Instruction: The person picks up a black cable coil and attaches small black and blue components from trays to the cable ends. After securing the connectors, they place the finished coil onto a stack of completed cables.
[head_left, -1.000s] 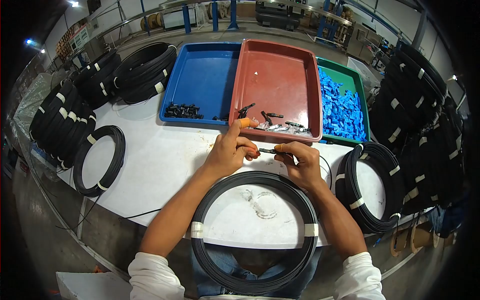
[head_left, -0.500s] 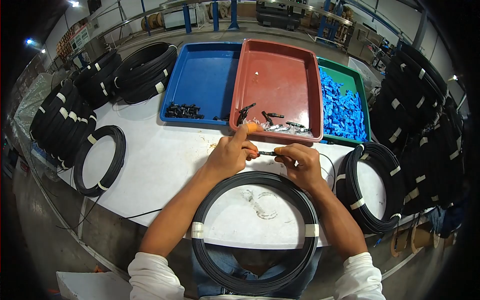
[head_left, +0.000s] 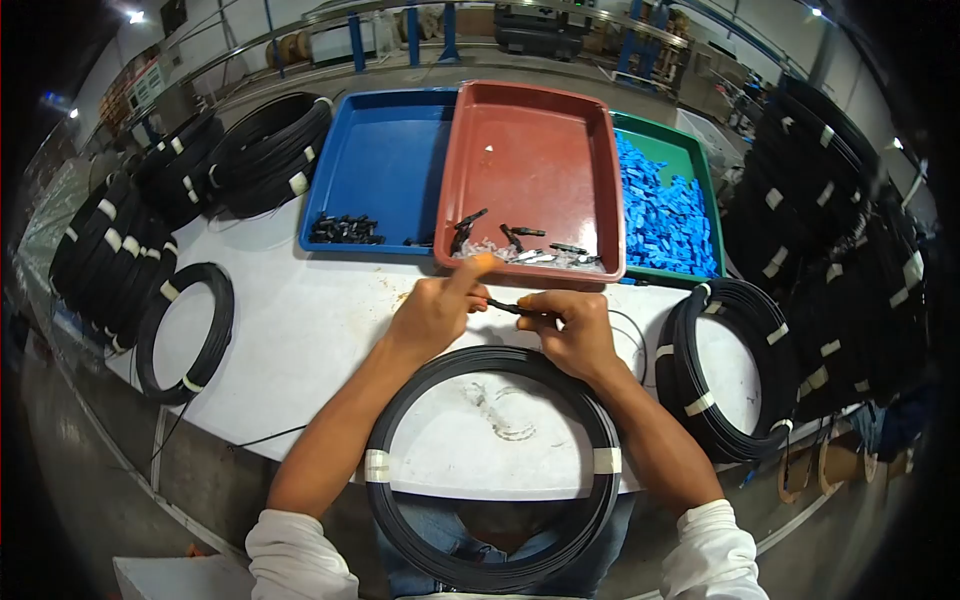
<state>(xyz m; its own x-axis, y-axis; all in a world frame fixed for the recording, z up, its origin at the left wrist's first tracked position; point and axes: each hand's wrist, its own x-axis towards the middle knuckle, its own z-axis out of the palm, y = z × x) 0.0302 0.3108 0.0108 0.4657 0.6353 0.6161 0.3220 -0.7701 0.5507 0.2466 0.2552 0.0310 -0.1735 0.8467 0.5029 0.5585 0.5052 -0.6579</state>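
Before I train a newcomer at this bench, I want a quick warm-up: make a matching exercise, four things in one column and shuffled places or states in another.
1. Blue tray
2. Hands
3. Green tray
4. Red tray

A. full of blue pieces
B. middle tray
C. leftmost tray
D. on a slim black part

Pairs: 1-C, 2-D, 3-A, 4-B

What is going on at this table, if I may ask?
The left hand and right hand hold a slim black piece between them, just in front of the red tray. Below them, a taped black coil overlaps the near edge of the table. Dark pieces lie in the blue tray, and many blue pieces fill much of the green tray.
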